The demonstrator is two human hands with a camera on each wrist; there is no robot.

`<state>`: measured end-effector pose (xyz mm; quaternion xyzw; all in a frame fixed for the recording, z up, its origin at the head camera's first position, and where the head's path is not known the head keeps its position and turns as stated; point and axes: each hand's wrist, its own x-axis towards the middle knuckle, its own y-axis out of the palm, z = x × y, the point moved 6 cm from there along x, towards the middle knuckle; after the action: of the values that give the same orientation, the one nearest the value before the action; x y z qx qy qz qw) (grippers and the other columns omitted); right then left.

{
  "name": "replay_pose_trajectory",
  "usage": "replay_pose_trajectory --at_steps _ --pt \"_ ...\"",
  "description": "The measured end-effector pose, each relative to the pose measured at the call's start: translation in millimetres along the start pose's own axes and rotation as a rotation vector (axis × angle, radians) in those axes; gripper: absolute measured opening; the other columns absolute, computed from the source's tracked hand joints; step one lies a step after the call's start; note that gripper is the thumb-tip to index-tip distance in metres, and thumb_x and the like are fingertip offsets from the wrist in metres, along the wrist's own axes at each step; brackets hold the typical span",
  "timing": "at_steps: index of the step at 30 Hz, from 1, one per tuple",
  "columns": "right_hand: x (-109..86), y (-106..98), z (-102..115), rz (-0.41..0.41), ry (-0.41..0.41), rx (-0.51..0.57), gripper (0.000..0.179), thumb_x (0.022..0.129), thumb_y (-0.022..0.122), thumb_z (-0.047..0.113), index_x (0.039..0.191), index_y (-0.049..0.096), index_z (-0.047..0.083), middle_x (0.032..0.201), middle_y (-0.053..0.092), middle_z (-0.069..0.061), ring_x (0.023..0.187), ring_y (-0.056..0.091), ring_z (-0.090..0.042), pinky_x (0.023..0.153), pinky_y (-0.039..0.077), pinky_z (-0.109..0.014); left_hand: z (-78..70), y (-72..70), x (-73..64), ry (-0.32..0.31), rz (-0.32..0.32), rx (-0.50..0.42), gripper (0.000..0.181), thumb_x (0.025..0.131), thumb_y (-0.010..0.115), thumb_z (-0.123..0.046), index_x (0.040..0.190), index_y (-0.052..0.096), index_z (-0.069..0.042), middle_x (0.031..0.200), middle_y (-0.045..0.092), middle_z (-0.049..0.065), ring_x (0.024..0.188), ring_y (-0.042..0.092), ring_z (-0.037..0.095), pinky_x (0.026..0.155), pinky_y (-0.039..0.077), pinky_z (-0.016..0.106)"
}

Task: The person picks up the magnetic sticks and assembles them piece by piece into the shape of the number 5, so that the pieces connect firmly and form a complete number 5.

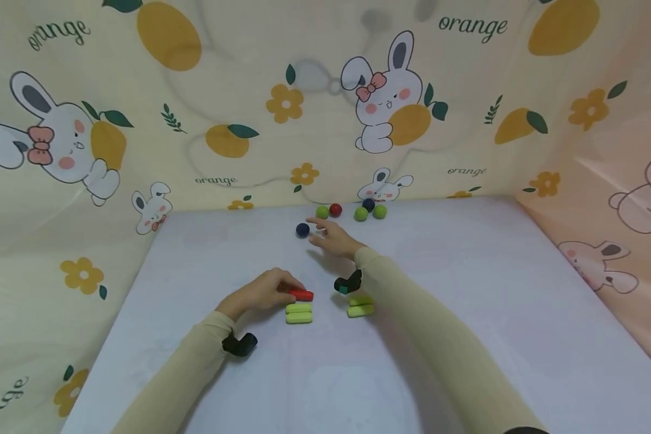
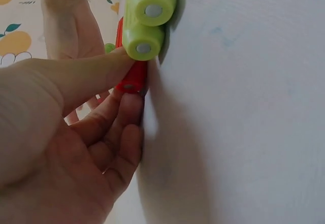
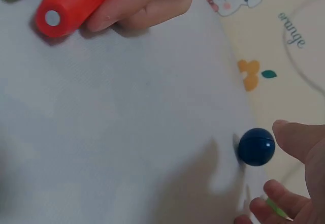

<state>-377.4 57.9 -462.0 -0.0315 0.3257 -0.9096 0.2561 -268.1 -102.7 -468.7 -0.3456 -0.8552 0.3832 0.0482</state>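
Note:
My left hand [image 1: 266,292] pinches a short red rod [image 1: 302,295] between thumb and fingers, low over the white table. In the right wrist view the red rod [image 3: 71,5] shows a round silver disc in its end. Two yellow-green rods [image 1: 299,317] lie side by side just in front of it, and the left wrist view shows silver discs in these green rods [image 2: 134,38] too. Farther back, my right hand [image 1: 336,240] reaches with loosely spread fingers beside a dark blue ball [image 1: 302,230]. Thumb and fingers are apart, with the blue ball [image 3: 256,147] just beyond the thumb tip.
Two more yellow-green rods [image 1: 360,310] lie under the right forearm. Along the table's back edge sit a red ball [image 1: 335,210], several green balls [image 1: 360,214] and another dark blue ball [image 1: 368,205]. A printed cloth [image 1: 325,120] rises behind the table [image 1: 456,241].

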Motion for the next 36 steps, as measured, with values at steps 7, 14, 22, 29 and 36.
replay_pose_trajectory --at_steps 7,14,22,29,36 --pt "18.2 13.6 5.3 0.043 -0.041 -0.123 0.055 0.107 0.049 0.019 0.159 0.032 0.015 0.166 0.031 -0.01 0.153 0.029 -0.034 0.125 0.021 -0.054 4.5 -1.9 -1.2 0.033 -0.013 -0.083 0.026 0.095 0.067 -0.006 0.121 0.073 -0.005 0.117 0.072 0.009 0.102 0.059 0.016 0.092 0.05 0.033" --pt "17.8 13.4 9.5 -0.015 -0.056 -0.307 0.041 0.104 0.051 0.011 0.146 0.05 0.013 0.153 0.051 -0.01 0.146 0.041 -0.031 0.123 0.028 -0.049 3.2 -5.6 0.7 0.023 -0.065 -0.117 0.025 0.096 0.065 -0.004 0.12 0.073 -0.005 0.114 0.072 0.009 0.099 0.06 0.017 0.09 0.05 0.033" --pt "-4.9 2.0 -5.8 -0.021 -0.027 -0.159 0.036 0.103 0.05 0.005 0.139 0.053 0.009 0.147 0.054 -0.015 0.136 0.052 -0.031 0.116 0.041 -0.047 4.6 -9.1 4.5 -0.055 -0.145 -0.142 0.029 0.097 0.063 -0.003 0.124 0.07 -0.004 0.122 0.07 0.011 0.108 0.063 0.022 0.1 0.051 0.045" --pt "-26.1 -12.0 -21.7 -0.044 0.031 0.016 0.035 0.103 0.054 0.01 0.138 0.051 0.013 0.141 0.055 -0.016 0.126 0.056 -0.032 0.108 0.046 -0.048 7.0 -10.8 14.4 -0.139 -0.18 -0.161 0.028 0.097 0.063 -0.006 0.124 0.071 -0.009 0.123 0.069 0.009 0.103 0.064 0.019 0.095 0.053 0.04" --pt "-44.3 -18.5 -38.0 -0.075 0.033 0.099 0.031 0.103 0.056 0.012 0.133 0.048 0.013 0.133 0.06 -0.022 0.122 0.061 -0.033 0.1 0.05 -0.043 5.2 -9.3 26.9 -0.208 -0.212 -0.192 0.026 0.098 0.064 -0.008 0.123 0.07 -0.007 0.12 0.07 0.01 0.094 0.063 0.017 0.084 0.054 0.031"
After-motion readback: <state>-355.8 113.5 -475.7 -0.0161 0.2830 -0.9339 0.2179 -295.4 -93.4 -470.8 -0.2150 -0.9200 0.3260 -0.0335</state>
